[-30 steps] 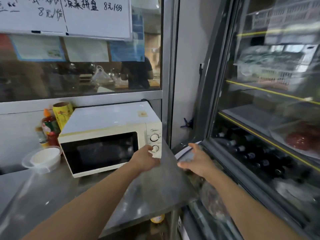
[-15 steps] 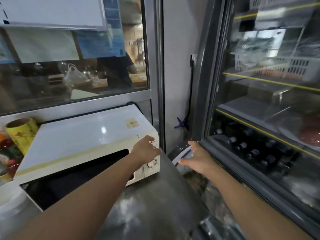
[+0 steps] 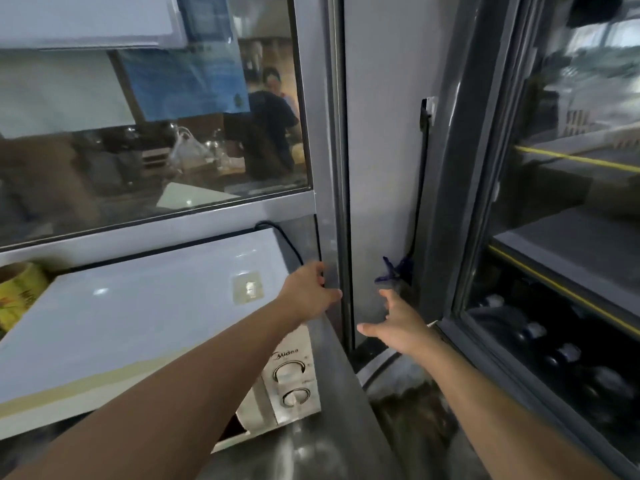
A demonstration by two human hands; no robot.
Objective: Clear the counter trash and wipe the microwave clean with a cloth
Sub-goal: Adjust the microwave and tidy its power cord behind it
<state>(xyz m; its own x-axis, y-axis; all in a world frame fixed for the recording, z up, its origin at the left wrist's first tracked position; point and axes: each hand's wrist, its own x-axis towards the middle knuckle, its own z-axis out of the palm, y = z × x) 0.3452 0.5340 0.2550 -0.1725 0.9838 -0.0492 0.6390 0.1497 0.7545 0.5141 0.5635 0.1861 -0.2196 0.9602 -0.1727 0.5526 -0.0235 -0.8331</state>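
Microwave (image 3: 138,313) sits at the worktop's (image 3: 322,445) rear right corner, its right side close to the metal post (image 3: 329,202). Left hand (image 3: 310,292) reaches over the microwave's rear right corner, fingers curled against the post. Right hand (image 3: 398,325) hovers past the worktop's right edge, fingers spread, holding nothing, beside the glass-door fridge (image 3: 554,271).

My white microwave (image 3: 145,306) with a beige strip along its top edge, yellow printed roll (image 3: 19,296) beside it, black cable (image 3: 289,242), dull grey steel counter (image 3: 339,427), yellow-edged cooler shelves (image 3: 568,157), purple-blue tie (image 3: 393,271).
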